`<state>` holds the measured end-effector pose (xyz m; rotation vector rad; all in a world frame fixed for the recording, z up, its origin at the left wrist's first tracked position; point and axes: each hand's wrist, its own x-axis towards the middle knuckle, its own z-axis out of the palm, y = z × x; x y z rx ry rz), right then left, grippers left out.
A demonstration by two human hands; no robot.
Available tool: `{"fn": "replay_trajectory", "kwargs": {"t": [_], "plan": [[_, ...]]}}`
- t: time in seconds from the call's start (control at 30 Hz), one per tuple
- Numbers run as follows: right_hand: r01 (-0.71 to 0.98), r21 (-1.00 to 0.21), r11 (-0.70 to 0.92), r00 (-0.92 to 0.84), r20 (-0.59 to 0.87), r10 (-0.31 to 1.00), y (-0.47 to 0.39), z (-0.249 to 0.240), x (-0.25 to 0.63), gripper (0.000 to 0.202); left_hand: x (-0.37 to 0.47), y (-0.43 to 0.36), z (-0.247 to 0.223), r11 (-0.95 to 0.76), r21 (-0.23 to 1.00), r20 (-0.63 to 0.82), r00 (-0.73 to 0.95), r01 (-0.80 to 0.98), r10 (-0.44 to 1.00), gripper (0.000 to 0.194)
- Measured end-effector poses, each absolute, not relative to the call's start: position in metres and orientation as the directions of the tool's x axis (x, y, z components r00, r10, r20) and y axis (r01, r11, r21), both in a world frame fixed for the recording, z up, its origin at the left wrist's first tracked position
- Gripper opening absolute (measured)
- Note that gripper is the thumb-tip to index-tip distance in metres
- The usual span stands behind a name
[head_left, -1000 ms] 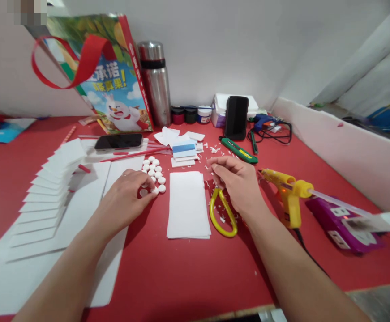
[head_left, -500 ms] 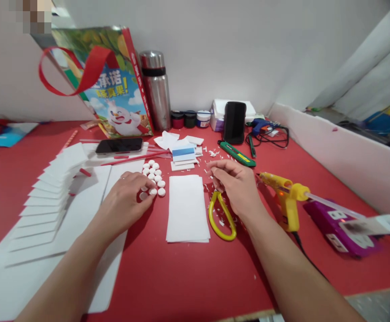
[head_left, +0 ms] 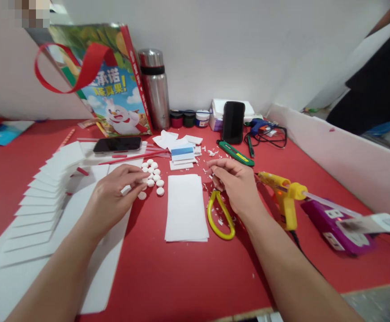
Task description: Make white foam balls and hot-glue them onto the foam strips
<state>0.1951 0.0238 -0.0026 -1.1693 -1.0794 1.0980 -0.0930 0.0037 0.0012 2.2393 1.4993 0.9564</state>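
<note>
My left hand (head_left: 114,190) pinches a small white disc between thumb and fingertips, mostly covered by the fingers. Beside it on the red table lies a cluster of white discs (head_left: 160,191). My right hand (head_left: 233,181) is closed, thumb against fingers, above the yellow-handled scissors (head_left: 220,217); whatever its fingertips may hold is too small to make out. Between the hands lies a short stack of white rectangular sheets (head_left: 186,208). Under my left forearm is a large white board (head_left: 104,273), with a fanned row of white cards (head_left: 40,210) standing on it.
White scraps and a blue-striped piece (head_left: 182,152) lie ahead, near a green utility knife (head_left: 235,153). Phones (head_left: 117,144), a steel flask (head_left: 156,89), paint jars (head_left: 188,118) and a printed bag (head_left: 114,89) stand behind. Right: yellow glue gun (head_left: 287,205), purple box (head_left: 332,223), someone's dark clothing (head_left: 376,85).
My left hand has drawn back left from the cluster with a white disc between its fingers. My right hand has stayed in place. A person's dark clothing has appeared at the upper right.
</note>
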Motion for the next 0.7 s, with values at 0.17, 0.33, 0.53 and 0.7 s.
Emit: {"fn": "replay_trajectory", "kwargs": {"t": [0.17, 0.33, 0.53, 0.7], "plan": [[-0.07, -0.995, 0.073, 0.134, 0.063, 0.989, 0.024, -0.003, 0.196, 0.011, -0.093, 0.001, 0.006, -0.369, 0.524, 0.251, 0.275, 0.768, 0.928, 0.025], [-0.054, -0.997, 0.051, 0.139, 0.043, 0.989, 0.024, -0.002, 0.195, 0.011, -0.084, -0.002, 0.009, -0.393, 0.511, 0.231, 0.318, 0.764, 0.919, 0.019], [-0.03, -0.999, 0.044, 0.15, 0.039, 0.988, 0.024, -0.001, 0.194, 0.012, -0.085, 0.001, 0.002, -0.521, 0.492, 0.292, 0.432, 0.697, 0.853, 0.025], [-0.023, -0.999, 0.046, 0.159, 0.042, 0.986, 0.024, -0.001, 0.193, 0.012, -0.085, 0.003, 0.0, -0.476, 0.439, 0.243, 0.41, 0.762, 0.879, 0.024]]}}
